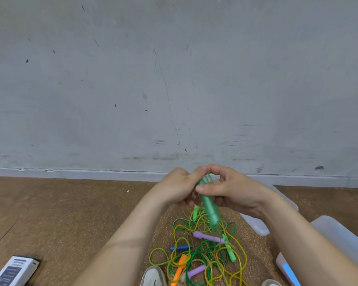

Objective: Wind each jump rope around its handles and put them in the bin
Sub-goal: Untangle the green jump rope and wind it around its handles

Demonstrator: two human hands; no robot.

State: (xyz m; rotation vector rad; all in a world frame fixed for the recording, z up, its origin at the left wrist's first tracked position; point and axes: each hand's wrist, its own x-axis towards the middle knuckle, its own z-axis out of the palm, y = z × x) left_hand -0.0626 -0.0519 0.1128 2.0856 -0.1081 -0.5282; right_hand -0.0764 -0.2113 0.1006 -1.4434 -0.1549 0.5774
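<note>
Gripping a glossy green plastic jump-rope handle (210, 209) above the floor, the left hand (179, 189) curls round its upper part, and the right hand (234, 193) pinches it near the top. Beneath lies a tangled pile of green and yellow ropes (205, 254). A translucent plastic bin (339, 240) sits at the right edge, and brown wooden floor (70, 213) stretches left.

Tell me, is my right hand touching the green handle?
Touching. The head view shows the right hand with its thumb lying across the green handle, with no gap between them.
</note>
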